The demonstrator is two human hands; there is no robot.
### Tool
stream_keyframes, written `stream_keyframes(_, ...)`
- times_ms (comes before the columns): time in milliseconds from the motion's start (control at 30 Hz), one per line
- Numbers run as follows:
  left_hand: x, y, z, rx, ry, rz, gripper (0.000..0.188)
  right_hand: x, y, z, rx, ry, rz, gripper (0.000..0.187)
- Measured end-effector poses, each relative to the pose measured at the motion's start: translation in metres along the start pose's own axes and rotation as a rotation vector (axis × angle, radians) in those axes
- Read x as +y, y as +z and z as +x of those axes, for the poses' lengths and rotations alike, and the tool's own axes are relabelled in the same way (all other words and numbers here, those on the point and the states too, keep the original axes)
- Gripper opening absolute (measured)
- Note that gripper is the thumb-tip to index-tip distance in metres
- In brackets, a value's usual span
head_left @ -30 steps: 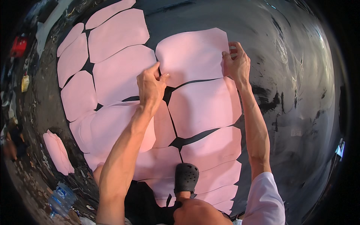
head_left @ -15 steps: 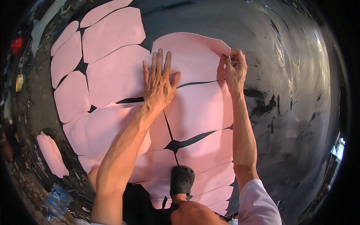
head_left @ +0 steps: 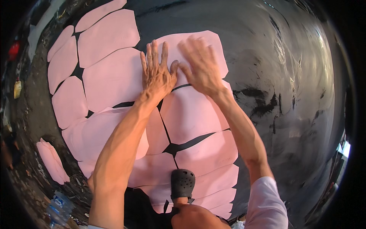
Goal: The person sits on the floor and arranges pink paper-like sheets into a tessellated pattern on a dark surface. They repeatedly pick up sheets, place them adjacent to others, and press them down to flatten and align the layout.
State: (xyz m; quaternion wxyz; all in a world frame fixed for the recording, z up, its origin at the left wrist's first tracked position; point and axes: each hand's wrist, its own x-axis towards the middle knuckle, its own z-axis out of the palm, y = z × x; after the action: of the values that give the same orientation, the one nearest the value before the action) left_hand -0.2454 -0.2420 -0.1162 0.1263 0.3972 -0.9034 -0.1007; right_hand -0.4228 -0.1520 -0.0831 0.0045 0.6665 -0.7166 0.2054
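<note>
Pink sheet [head_left: 172, 47] at upper centre, flat on a dark, glossy surface [head_left: 263, 160].
Left to right: a rolled-looking pink bundle [head_left: 52, 161] lay well apart on littered ground [head_left: 28, 126]. A neighbouring pink panel [head_left: 110, 80] lay just beside the sheet's left edge. Left hand [head_left: 157, 74], palm down, fingers somewhat spread and gripping nothing, straddled the seam between panel and sheet, its thumb over the sheet. A perforated dark clog [head_left: 183, 183] stood nearer the wearer, on lower pink panels [head_left: 206, 154]. Right hand [head_left: 198, 65], blurred, fingers extended and grasping nothing, lay over the sheet's middle; contact could not be told. Sheet's right edge showed beyond it.
</note>
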Motion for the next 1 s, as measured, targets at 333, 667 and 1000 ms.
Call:
stream_keyframes(333, -0.002, -0.141, -0.064, 0.225, -0.098, -0.304, 0.061, 0.042, 0.016, -0.017, 0.1, 0.46, -0.23, 0.077)
stream_keyframes(667, -0.073, -0.184, -0.297, 0.173, -0.946, -0.05, 0.087, -0.211, -0.023, -0.133, -0.073, 0.371, 0.423, 0.068)
stream_keyframes(1000, -0.106, -0.201, -0.278, 0.39, -1.127, -0.469, 0.071, -0.278, -0.006, -0.129, -0.203, 0.885, 1.412, 0.072)
